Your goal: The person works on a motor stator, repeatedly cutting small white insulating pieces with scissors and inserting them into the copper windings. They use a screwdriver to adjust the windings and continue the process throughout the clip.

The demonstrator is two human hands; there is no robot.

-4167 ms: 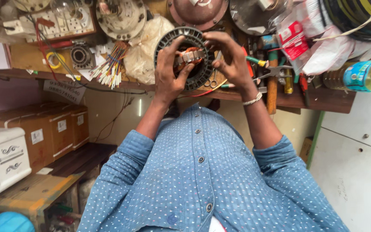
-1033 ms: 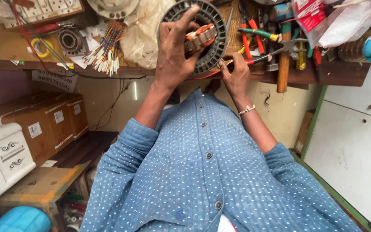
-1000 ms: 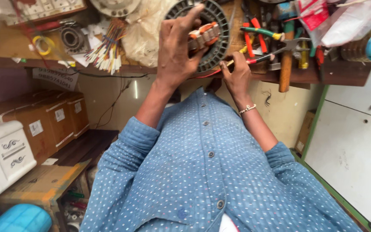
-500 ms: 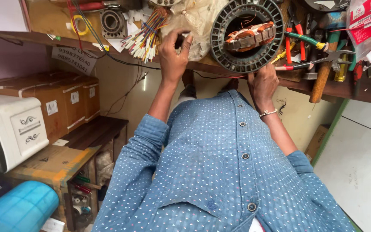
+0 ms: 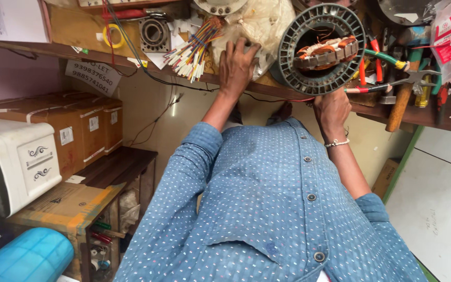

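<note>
Left hand (image 5: 237,65) spread flat on plastic bag (image 5: 254,23); right hand (image 5: 331,107) pinching rim of motor stator (image 5: 322,48) just above. Stator likely heavy, rigid; windings fragile, so grip outer ring.

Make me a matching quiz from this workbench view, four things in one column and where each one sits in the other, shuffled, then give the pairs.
Things:
1. left hand
2. right hand
3. bundle of coloured wires
4. hammer

Places:
A. at the bench edge, just below the grey motor stator
B. right of the stator, among the pliers
C. on the pale plastic bag
D. left of the left hand

Pairs: 1-C, 2-A, 3-D, 4-B
</note>
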